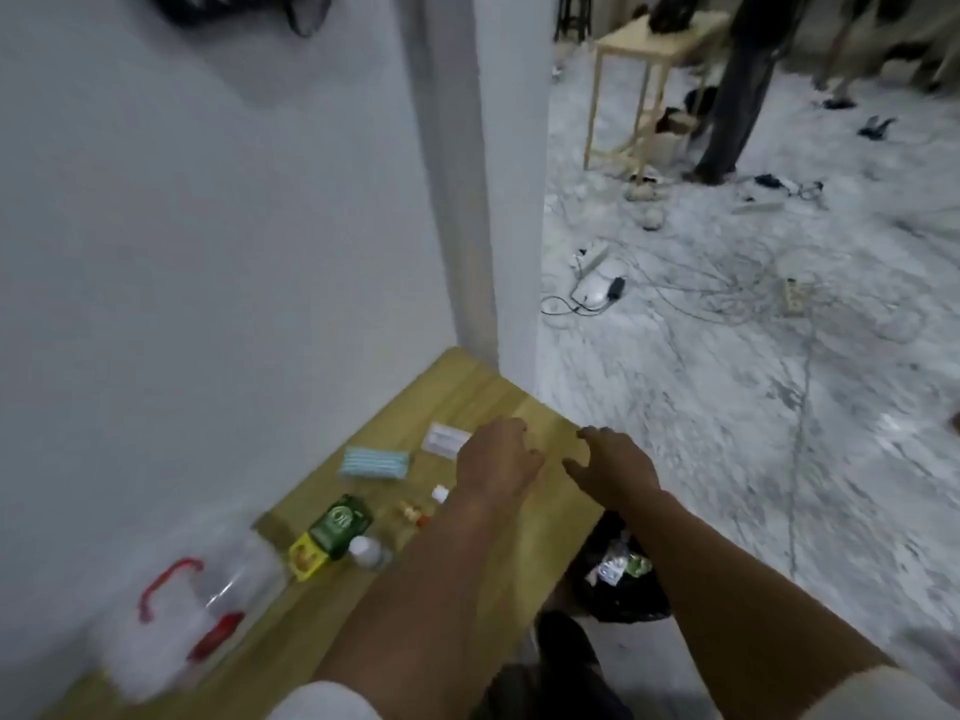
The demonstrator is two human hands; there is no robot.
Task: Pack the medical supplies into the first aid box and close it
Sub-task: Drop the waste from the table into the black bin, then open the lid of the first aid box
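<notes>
Both arms reach fwd over a wooden tabletop (524,532) set against a white wall (208,252). Left hand (498,459) hovers palm-down, fingers loosely spread, holding nothing, just beside a flat white packet (442,440). Right hand (618,459) is near the tabletop's far-right edge, fingers also open and slightly curled, empty.

Supplies lie scattered left of the left forearm: a blue-striped pack (373,463), a green box (340,526) w/ a small yellow box (307,557) touching its near end, a white-capped bottle (368,550), a tiny white-capped vial (440,494), and small orange/red bits (413,513), too blurred to ID.

First aid box (182,605), clear plastic w/ red handle and red latch, sits at the near-left of the tabletop, apart from the supplies; heavy blur, so lid position can't be told.

A black trash bag (618,574) sits on the marble floor (727,407) by the tabletop's right side; cables (675,291) sprawl farther off.
</notes>
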